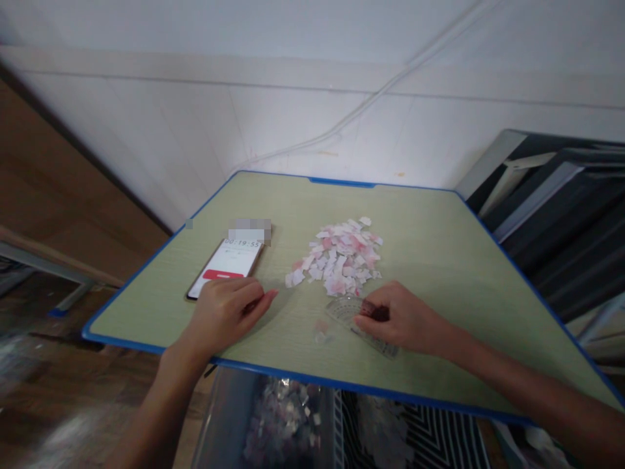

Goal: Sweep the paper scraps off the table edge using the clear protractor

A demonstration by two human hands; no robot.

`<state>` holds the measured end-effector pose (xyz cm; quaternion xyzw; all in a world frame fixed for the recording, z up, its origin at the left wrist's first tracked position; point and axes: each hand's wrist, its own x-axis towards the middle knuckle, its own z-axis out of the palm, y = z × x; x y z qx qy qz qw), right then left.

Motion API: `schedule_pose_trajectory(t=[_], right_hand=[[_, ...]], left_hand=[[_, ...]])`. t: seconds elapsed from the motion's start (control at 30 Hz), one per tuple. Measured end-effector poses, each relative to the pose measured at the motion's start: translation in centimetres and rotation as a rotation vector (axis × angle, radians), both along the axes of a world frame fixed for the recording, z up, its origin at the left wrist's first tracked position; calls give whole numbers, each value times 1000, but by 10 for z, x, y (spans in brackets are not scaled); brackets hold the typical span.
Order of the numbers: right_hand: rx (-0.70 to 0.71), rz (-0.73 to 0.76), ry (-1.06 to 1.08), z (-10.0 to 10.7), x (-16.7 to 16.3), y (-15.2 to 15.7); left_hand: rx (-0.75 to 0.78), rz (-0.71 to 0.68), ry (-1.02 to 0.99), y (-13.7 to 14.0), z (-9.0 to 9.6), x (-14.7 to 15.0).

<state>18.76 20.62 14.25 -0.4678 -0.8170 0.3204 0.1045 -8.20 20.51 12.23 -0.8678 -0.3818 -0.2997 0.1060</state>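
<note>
My right hand [398,316] grips a clear plastic protractor [343,309] near the table's front, its curved edge at the lower rim of a heap of torn white and pink paper scraps [342,257]. A few loose scraps [321,334] lie left of the protractor, slightly blurred. My left hand [227,309] rests over the table's front left, fingers curled in and thumb pointing right, with nothing visible in it. Just beyond it lies a phone [229,260] with a timer on its lit screen; the hand covers the phone's near corner.
The pale green table [424,241] has a blue edge and stands against a white wall. Below its front edge are a clear plastic bin [224,417] with many scraps and a black-and-white striped cloth [449,433] with more scraps. Dark folded panels [566,208] lean at right.
</note>
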Motion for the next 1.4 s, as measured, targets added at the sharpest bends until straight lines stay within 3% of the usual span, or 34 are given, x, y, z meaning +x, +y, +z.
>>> schedule_pose_trajectory(t=[0.37,0.63,0.83,1.0,1.4], right_hand=[[-33,157,51,0,-55,-3],[124,260,34,-6,-55,-7],[86,273,54,-5,-56,-4],[-38,243,116,-7,-54,0],[-49,264,199,-13,-52,2]], left_hand=[[-26,-12,-16,-1,1,3],[-8,-16,4,-1,0,3],[-13,-13,4,-1,2,3],[-6,-17,-1,0,2,3],[-2,-19,-5,0,-1,2]])
